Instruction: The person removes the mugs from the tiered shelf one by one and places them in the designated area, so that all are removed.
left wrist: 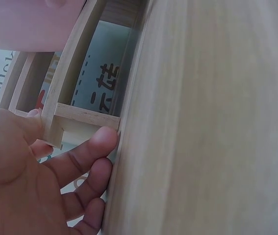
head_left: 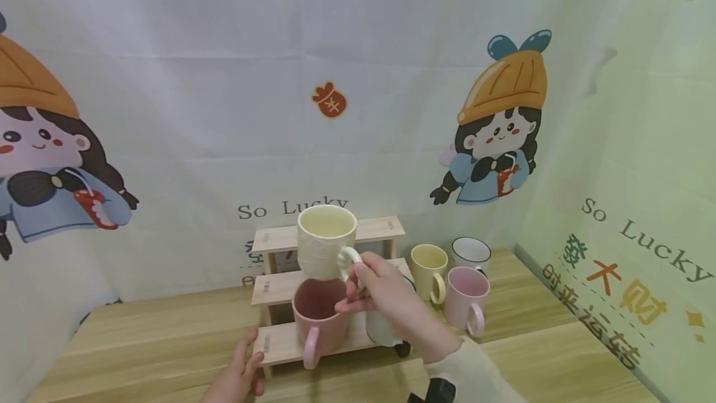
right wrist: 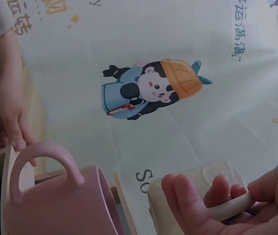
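Note:
My right hand [head_left: 386, 285] pinches the handle of a cream mug [head_left: 324, 247] with an embossed side. The mug hangs upright above the middle tier of a three-tier wooden stand [head_left: 274, 290]. At the stand's lower left end, my left hand [head_left: 237, 372] grips the board's corner, thumb and fingers on either side of it in the left wrist view. A dark pink mug [head_left: 321, 322] sits on the bottom tier, its handle facing me. Beside it stands a white mug [head_left: 380, 328], partly hidden by my right hand and forearm.
To the stand's right on the wooden table [head_left: 537, 316] are a yellow mug [head_left: 427, 263], a light pink mug [head_left: 466, 294] and a white mug with a dark rim [head_left: 471, 252]. A printed cloth [head_left: 386, 98] hangs behind, and more cloth borders the right side.

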The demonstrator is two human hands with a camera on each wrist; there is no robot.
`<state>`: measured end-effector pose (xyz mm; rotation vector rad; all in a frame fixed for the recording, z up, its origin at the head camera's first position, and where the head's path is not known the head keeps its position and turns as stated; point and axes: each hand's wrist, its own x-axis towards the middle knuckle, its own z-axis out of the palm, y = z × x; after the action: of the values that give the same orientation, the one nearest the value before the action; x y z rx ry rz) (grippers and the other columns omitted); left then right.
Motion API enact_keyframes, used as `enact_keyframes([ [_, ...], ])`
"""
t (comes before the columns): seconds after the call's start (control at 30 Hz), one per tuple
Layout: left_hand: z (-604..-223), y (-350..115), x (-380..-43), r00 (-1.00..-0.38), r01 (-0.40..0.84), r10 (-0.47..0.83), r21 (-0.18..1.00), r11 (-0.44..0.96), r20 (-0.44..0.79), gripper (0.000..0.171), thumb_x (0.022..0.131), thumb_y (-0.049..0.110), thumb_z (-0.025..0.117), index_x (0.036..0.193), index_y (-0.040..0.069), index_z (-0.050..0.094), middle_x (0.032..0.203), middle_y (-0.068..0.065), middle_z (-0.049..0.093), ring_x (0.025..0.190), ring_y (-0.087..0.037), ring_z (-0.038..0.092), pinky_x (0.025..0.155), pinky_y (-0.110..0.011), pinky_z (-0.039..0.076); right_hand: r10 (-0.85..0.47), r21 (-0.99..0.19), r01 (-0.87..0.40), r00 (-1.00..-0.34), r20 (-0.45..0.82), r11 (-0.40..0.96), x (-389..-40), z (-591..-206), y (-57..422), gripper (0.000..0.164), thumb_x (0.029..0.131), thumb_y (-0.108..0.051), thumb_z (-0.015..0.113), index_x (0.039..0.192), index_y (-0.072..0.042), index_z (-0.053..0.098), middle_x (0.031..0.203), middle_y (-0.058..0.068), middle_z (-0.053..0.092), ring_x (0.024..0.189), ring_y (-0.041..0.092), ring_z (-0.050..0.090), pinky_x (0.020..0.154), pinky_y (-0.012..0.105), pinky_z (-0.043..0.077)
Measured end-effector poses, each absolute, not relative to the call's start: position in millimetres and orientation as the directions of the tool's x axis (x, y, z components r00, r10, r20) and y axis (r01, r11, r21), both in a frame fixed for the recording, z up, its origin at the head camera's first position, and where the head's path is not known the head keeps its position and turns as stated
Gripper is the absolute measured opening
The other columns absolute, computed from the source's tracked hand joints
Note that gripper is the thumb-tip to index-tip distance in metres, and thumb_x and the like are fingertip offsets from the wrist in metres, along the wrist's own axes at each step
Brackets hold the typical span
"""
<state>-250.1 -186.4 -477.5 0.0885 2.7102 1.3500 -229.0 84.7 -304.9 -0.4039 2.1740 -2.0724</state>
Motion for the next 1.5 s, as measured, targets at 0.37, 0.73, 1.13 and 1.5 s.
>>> enact_keyframes([
  [0.37,-474,-185,-250,-0.994,0.017,0.096,0.781,0.624,-0.055,0.053,0.102,0.026,0.041,0.147,0.010,0.019,0.060,-0.001,0.057,0.051,-0.016,0.039,0.054,-0.030,0.031,-0.210,-0.993,-0.098,-0.974,0.082,0.063,-227,-305,115,0.020,0.104,-0.011,0.033,0.099,0.005,0.043,0.074,0.003,0.049,0.068,0.016,0.065,0.075,0.039,0.057],
  [0.73,-478,-186,-251,-0.994,0.017,0.092,0.782,0.624,-0.052,0.054,0.101,0.025,0.043,0.148,0.010,0.020,0.060,-0.001,0.056,0.052,-0.017,0.040,0.057,-0.030,0.033,-0.200,-0.989,-0.129,-0.973,0.114,0.065,-222,-303,147,0.022,0.105,-0.011,0.030,0.099,0.007,0.041,0.076,0.003,0.047,0.072,0.019,0.067,0.078,0.041,0.056],
  [1.13,-478,-186,-252,-0.994,0.015,0.094,0.783,0.622,-0.056,0.053,0.102,0.022,0.043,0.148,0.009,0.019,0.060,-0.002,0.056,0.052,-0.017,0.039,0.057,-0.030,0.032,-0.086,-0.992,-0.083,-0.993,0.074,0.094,-218,-307,176,0.021,0.105,-0.011,0.029,0.097,0.004,0.042,0.076,0.004,0.047,0.070,0.020,0.066,0.075,0.037,0.057],
  [1.5,-476,-186,-250,-0.994,0.015,0.094,0.786,0.617,-0.055,0.053,0.102,0.024,0.041,0.148,0.010,0.019,0.060,-0.002,0.057,0.052,-0.017,0.040,0.057,-0.030,0.032,-0.070,-0.985,-0.086,-0.995,0.076,0.150,-217,-310,203,0.023,0.105,-0.012,0.027,0.097,0.003,0.042,0.078,0.003,0.046,0.075,0.018,0.067,0.076,0.035,0.057],
])
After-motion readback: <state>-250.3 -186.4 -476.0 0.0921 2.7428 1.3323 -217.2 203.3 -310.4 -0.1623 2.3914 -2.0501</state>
